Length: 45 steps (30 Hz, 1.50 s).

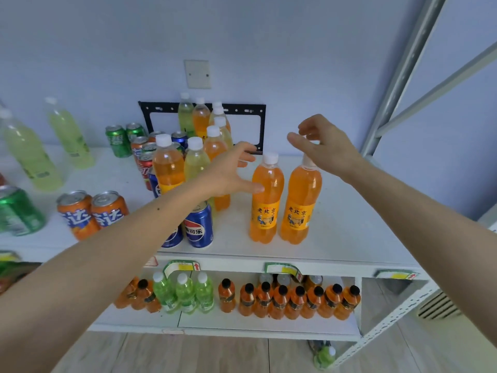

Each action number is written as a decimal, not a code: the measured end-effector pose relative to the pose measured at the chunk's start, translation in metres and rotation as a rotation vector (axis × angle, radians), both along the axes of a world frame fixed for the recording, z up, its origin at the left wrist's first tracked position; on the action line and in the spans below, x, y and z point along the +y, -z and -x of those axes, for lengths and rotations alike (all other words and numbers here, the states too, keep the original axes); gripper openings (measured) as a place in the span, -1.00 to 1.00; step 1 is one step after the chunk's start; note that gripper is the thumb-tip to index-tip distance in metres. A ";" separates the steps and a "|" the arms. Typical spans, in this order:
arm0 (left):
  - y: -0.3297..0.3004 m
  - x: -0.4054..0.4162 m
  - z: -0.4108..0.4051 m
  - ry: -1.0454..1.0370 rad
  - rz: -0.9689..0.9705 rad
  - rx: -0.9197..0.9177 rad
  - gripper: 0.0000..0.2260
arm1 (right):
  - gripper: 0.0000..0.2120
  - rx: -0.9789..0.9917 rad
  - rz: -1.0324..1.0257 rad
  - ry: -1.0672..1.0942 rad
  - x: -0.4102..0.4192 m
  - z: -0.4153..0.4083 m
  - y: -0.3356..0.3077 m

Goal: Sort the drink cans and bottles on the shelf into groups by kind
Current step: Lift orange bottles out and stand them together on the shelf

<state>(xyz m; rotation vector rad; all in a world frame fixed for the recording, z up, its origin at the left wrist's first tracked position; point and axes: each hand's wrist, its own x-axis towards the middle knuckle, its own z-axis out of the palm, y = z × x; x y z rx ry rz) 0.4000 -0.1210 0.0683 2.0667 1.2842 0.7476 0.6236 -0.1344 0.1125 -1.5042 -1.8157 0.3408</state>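
Two orange soda bottles (266, 200) (301, 203) with white caps stand side by side on the right of the white shelf (349, 238). My left hand (231, 170) is spread open, its thumb touching the left bottle's shoulder. My right hand (322, 146) hovers with relaxed fingers just above the right bottle's cap and holds nothing. Behind my left hand stands a mixed cluster of orange bottles (168, 168) and pale yellow-green bottles (196, 160). Blue Pepsi cans (199, 227) sit under my left forearm. Two orange Fanta cans (92, 211) stand to the left.
Green Sprite cans (118, 141) and red cola cans (145, 168) stand at the back left. Two pale green bottles (70, 135) sit far left, another green can (18, 211) at the left edge. The lower shelf (242, 327) holds several small orange and green bottles. A metal upright (398, 76) rises at right.
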 end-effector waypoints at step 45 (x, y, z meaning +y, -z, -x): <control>-0.125 0.056 0.170 -0.318 -0.043 -0.119 -0.53 | -0.62 -0.285 0.177 -0.281 0.133 0.119 -0.098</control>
